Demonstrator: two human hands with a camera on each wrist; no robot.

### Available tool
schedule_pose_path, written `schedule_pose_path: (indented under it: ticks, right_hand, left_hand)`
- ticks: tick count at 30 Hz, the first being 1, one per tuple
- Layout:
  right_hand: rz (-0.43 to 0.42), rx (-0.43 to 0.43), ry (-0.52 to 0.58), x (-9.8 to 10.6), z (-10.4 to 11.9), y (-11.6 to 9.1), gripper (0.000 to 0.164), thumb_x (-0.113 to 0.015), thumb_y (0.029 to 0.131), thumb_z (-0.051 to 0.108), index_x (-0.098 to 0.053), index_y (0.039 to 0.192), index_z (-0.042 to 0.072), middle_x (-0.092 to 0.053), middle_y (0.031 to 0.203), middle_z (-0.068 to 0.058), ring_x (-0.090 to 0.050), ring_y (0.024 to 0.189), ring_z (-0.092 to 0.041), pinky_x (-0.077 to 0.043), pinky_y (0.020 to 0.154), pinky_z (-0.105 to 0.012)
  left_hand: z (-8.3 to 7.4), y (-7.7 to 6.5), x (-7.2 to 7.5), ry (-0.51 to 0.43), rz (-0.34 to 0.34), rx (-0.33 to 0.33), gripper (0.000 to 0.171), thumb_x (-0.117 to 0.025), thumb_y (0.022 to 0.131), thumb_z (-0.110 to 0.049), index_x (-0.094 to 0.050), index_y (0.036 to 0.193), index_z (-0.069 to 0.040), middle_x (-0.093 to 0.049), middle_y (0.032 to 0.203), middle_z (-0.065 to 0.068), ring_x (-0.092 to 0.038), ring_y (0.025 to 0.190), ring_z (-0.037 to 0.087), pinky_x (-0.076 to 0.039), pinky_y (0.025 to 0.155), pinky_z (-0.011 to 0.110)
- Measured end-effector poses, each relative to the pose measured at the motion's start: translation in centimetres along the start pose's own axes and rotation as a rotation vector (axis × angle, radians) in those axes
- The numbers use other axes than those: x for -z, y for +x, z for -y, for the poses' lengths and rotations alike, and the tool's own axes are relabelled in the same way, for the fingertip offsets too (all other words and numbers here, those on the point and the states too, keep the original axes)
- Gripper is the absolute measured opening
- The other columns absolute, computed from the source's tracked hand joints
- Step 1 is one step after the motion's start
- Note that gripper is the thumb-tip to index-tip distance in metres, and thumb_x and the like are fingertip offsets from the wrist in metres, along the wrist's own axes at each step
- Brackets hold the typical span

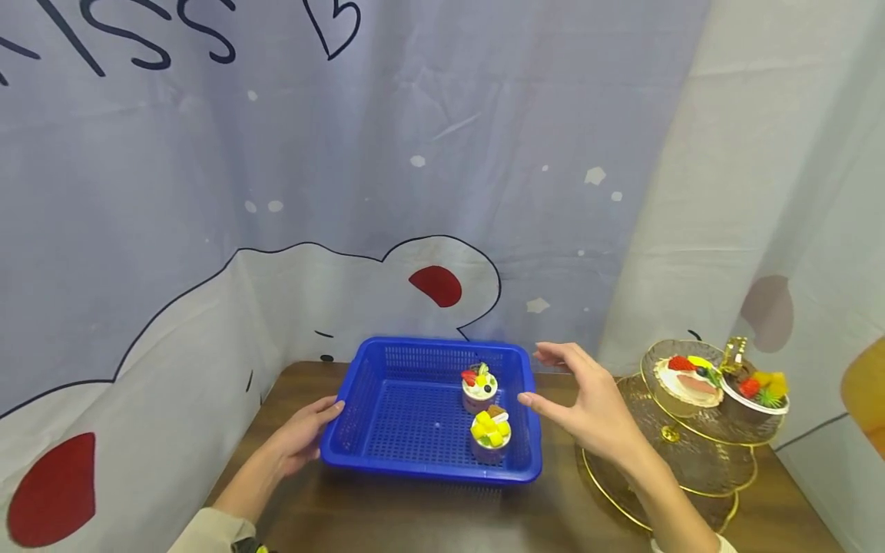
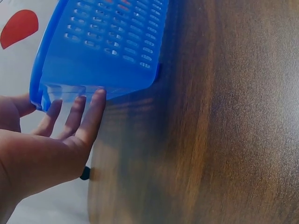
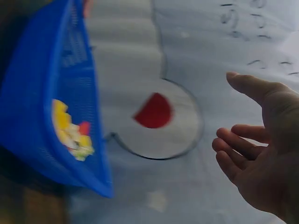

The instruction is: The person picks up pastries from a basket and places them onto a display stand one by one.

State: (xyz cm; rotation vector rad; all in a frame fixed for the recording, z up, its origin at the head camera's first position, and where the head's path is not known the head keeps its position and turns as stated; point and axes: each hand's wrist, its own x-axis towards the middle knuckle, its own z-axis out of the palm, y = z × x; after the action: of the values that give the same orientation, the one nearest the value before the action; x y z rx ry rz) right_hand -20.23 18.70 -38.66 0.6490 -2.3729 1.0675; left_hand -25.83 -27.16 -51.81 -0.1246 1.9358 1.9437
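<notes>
A blue plastic basket [image 1: 432,470] stands over the wooden table, with two toy dessert cups inside on its right side. One cup [image 1: 479,390] is topped with strawberry and white cream; the nearer cup [image 1: 489,439] carries yellow cubes and a brown piece. My left hand [image 1: 302,435] holds the basket's left rim, thumb over the edge and fingertips [image 2: 97,95] against the outer wall. Apart from the basket's right side, my right hand [image 1: 596,403] hangs with thumb and fingers spread and nothing between them. The right wrist view also shows that hand [image 3: 266,144] beside the basket.
To the right stands a tiered, gold-rimmed glass stand [image 1: 698,468]. Its top tier bears a cream dessert [image 1: 689,382] and a dark fruit-topped cup [image 1: 755,393]. A printed curtain [image 1: 415,115] hangs behind the wooden table [image 1: 387,518].
</notes>
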Motion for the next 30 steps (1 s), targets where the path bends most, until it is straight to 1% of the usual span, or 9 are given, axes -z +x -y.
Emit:
schedule_pose_path:
  ticks: [3,7,12,14,16,20,23,25,30]
  right_hand:
    - [0.039,-0.045,0.049,-2.6,-1.6,0.3,0.066,-0.094,0.082,0.027,-0.064,0.137,0.005,-0.07,0.124,-0.002,-0.068,0.116,-0.023,-0.054,0.1,-0.046]
    - [0.087,-0.111,0.095,-5.9,-3.6,0.4,0.069,-0.094,0.082,0.027,-0.063,0.137,0.0,-0.07,0.123,-0.007,-0.067,0.116,-0.03,-0.054,0.103,-0.049]
    - [0.12,-0.244,0.11,-8.8,-5.2,0.3,0.071,-0.093,0.083,0.03,-0.061,0.139,-0.001,-0.069,0.128,-0.014,-0.065,0.12,-0.034,-0.051,0.107,-0.051]
    - [0.124,-0.29,0.12,-9.6,-5.4,0.2,0.071,-0.092,0.083,0.031,-0.061,0.138,-0.001,-0.069,0.128,-0.015,-0.065,0.12,-0.034,-0.051,0.107,-0.051]
    - [0.123,-0.316,0.137,-10.3,-5.6,0.1,0.07,-0.093,0.083,0.029,-0.062,0.138,-0.002,-0.068,0.127,-0.017,-0.065,0.119,-0.035,-0.051,0.107,-0.052]
    - [0.121,-0.339,0.151,-11.4,-5.8,-0.1,0.071,-0.094,0.081,0.028,-0.062,0.136,-0.005,-0.067,0.127,-0.019,-0.064,0.12,-0.038,-0.051,0.106,-0.056]
    - [0.12,-0.345,0.116,-12.3,-5.8,-0.2,0.073,-0.095,0.08,0.032,-0.063,0.134,-0.005,-0.067,0.125,-0.018,-0.064,0.118,-0.036,-0.052,0.102,-0.056]
    - [0.107,-0.352,0.081,-12.7,-5.7,-0.1,0.072,-0.096,0.079,0.034,-0.065,0.131,-0.004,-0.068,0.121,-0.017,-0.065,0.115,-0.035,-0.053,0.1,-0.054]
    - [0.086,-0.357,0.039,-13.4,-5.2,0.0,0.066,-0.096,0.078,0.032,-0.067,0.125,-0.004,-0.07,0.114,-0.017,-0.067,0.107,-0.035,-0.055,0.092,-0.048]
  left_hand:
    - [-0.1,0.1,0.2,0.003,0.004,-0.001,0.063,-0.054,0.112,-0.036,-0.034,0.16,-0.001,-0.07,0.128,0.019,-0.071,0.109,0.028,-0.06,0.085,0.043]
    - [0.0,0.3,0.2,0.0,-0.004,-0.002,0.061,-0.054,0.112,-0.035,-0.035,0.16,-0.001,-0.069,0.13,0.02,-0.07,0.11,0.029,-0.06,0.085,0.044]
    - [0.2,0.4,0.2,-0.013,-0.012,-0.001,0.061,-0.053,0.113,-0.035,-0.034,0.16,-0.001,-0.068,0.129,0.019,-0.07,0.11,0.028,-0.06,0.086,0.044]
    - [0.3,0.4,0.2,-0.02,-0.015,-0.002,0.061,-0.053,0.113,-0.035,-0.034,0.16,-0.001,-0.069,0.128,0.018,-0.07,0.109,0.028,-0.06,0.085,0.043]
    - [0.3,0.4,0.1,-0.031,-0.014,-0.006,0.062,-0.054,0.112,-0.035,-0.035,0.16,-0.001,-0.069,0.127,0.018,-0.07,0.107,0.027,-0.06,0.085,0.043]
    - [0.3,0.4,-0.1,-0.036,-0.004,-0.014,0.062,-0.054,0.112,-0.036,-0.034,0.16,-0.001,-0.069,0.128,0.018,-0.071,0.108,0.027,-0.06,0.086,0.043]
    - [0.3,0.3,-0.1,-0.028,-0.004,-0.014,0.062,-0.053,0.112,-0.036,-0.034,0.159,0.0,-0.069,0.129,0.019,-0.07,0.109,0.027,-0.06,0.086,0.044]
    - [0.3,0.2,-0.1,-0.029,-0.01,-0.012,0.06,-0.054,0.112,-0.036,-0.036,0.158,-0.001,-0.069,0.129,0.019,-0.07,0.109,0.027,-0.06,0.086,0.044]
    - [0.4,0.1,0.1,-0.032,-0.012,-0.015,0.06,-0.053,0.113,-0.036,-0.036,0.158,-0.001,-0.069,0.128,0.019,-0.071,0.109,0.027,-0.06,0.085,0.044]
